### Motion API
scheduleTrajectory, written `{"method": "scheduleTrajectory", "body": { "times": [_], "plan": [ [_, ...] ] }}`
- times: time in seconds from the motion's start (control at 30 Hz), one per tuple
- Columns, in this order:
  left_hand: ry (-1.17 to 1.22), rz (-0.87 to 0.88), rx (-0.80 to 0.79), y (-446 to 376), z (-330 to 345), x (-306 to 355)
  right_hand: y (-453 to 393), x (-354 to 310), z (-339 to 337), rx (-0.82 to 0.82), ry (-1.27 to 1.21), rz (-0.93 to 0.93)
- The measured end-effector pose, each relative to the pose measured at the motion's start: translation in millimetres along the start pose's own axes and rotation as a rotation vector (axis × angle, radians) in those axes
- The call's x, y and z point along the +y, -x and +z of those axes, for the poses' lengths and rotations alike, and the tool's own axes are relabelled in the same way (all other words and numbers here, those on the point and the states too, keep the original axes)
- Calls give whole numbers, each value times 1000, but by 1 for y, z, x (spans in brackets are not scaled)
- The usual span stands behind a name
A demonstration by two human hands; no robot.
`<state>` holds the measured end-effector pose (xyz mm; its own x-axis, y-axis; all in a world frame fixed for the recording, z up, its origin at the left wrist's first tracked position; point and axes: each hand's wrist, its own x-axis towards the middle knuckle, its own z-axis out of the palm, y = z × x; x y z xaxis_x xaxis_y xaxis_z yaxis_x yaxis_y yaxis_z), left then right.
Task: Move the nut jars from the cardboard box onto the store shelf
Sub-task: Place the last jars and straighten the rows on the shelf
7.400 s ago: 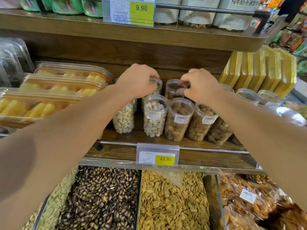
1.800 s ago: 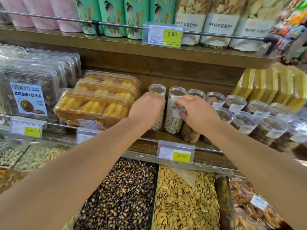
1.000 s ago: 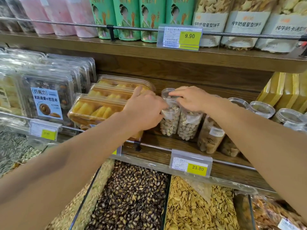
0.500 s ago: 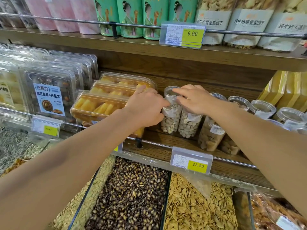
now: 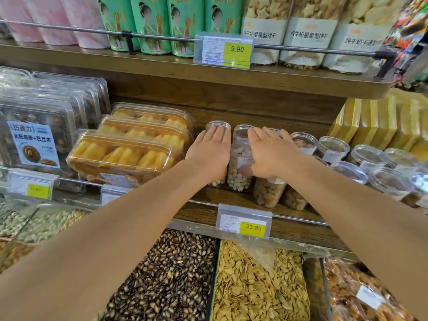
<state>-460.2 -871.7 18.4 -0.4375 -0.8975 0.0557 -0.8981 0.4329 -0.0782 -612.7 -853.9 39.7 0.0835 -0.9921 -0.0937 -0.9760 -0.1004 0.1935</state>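
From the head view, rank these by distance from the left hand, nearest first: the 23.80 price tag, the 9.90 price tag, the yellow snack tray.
1. Yellow snack tray, just left of the left hand.
2. 23.80 price tag, below on the rail.
3. 9.90 price tag, on the upper shelf.

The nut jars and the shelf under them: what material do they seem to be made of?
The nut jars look like clear, glossy plastic: the nuts show through the walls, and the ribbed lids are see-through with highlights. Glass cannot be ruled out. The shelf looks like brown wood or a wood-look laminate, since grain lines run along it; its finish is matt. The rail at its front seems to be shiny metal.
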Motion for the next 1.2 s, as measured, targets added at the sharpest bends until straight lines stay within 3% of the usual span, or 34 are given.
{"method": "scheduleTrajectory", "body": {
  "times": [0.13, 0.4, 0.6, 0.77, 0.9, 1.03, 1.2],
  "plan": [
    [-227, 6, 19, -1, 2, -9, -8, -7, 3, -59, 17, -12],
    [-328, 45, -26, 3, -11, -22, -18, -20, 1, -46, -2, -60],
    [-240, 47, -33, 3, -15, -25, -8, -14, -7, -83, -99, -59],
    [52, 131, 117, 9, -19, -7, 54, 30, -6, 91, -235, -13],
    [187, 237, 195, 16, -6, 39, 95, 65, 20, 100, -229, 72],
    [116, 277, 200, 19, 9, 80, 105, 71, 37, 147, -124, 138],
    [69, 212, 257, 7, 14, 83, 98, 69, 42, 235, -75, 154]
  ]
}}
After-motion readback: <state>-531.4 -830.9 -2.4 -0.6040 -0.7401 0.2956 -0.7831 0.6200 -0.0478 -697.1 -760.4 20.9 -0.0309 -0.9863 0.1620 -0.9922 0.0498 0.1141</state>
